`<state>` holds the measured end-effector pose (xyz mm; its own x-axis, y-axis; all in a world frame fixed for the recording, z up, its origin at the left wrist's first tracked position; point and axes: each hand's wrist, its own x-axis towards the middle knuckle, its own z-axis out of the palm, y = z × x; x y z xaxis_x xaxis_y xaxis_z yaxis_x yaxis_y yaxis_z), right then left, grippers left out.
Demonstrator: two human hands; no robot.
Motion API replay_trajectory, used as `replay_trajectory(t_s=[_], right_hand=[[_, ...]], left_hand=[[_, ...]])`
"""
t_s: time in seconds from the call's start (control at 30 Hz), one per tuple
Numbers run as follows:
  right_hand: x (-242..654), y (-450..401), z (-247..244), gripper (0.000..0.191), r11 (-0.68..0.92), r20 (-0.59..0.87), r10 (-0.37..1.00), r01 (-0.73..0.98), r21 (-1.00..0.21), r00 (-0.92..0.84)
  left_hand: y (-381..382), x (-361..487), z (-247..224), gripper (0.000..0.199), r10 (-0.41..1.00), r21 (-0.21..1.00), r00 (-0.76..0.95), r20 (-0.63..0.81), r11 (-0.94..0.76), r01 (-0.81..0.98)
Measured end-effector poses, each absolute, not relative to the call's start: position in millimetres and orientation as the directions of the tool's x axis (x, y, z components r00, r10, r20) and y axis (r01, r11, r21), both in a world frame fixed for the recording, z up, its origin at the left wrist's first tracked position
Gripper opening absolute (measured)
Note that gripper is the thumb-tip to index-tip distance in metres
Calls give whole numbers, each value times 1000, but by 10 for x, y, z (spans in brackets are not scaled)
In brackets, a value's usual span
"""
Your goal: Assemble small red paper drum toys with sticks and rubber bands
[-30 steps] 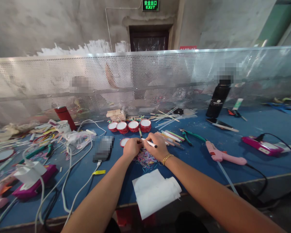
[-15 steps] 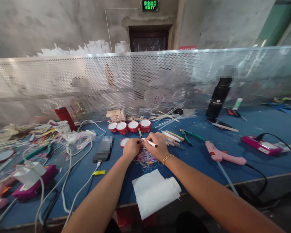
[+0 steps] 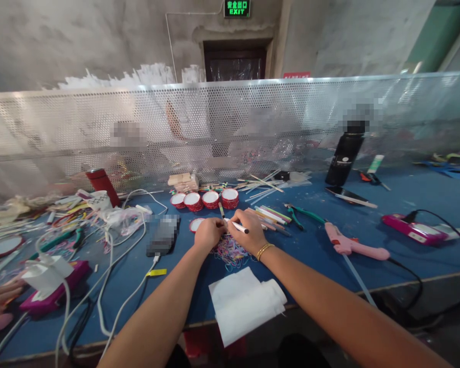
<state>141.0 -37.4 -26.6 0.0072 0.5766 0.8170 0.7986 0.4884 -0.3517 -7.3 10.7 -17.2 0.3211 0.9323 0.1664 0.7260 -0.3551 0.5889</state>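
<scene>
My right hand [image 3: 248, 230] is closed round a white marker [image 3: 238, 226] with a black end. Its tip points left, toward my left hand [image 3: 210, 232], whose fingers are pinched on a small piece that I cannot make out. A thin stick [image 3: 221, 210] with a coloured band rises between the two hands. Below them lies a heap of colourful small bands [image 3: 232, 254]. One red-rimmed white disc [image 3: 195, 225] is partly covered by my left hand. Behind stand several stacks of similar red-rimmed discs [image 3: 210, 199].
Coloured markers [image 3: 272, 215], green pliers [image 3: 297, 214] and a pink glue gun [image 3: 352, 245] lie right. A phone [image 3: 164, 236] and white cables are left. White cloth [image 3: 245, 301] lies in front. Another person's fingers [image 3: 2, 299] show at far left. A black bottle [image 3: 345, 157] stands at back right.
Another person's fingers have come into view at the far left, over the pink glue gun there. My own hands have hardly moved.
</scene>
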Motion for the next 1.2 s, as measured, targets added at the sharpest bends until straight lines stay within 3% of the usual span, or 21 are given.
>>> replay_trajectory(t_s=[0.6,0.93,1.2], right_hand=[[1427,-355,-298,18,434,799,599,815,-384,57],[1409,-368,-269,18,473,803,596,812,-343,-7],[1429,-364,-287,18,425,794,605,817,-389,63]], left_hand=[[115,-60,-181,8,933,598,323,158,-350,721],[92,-67,-167,11,929,574,319,186,-366,732],[89,-65,-146,10,933,588,323,157,-351,729]])
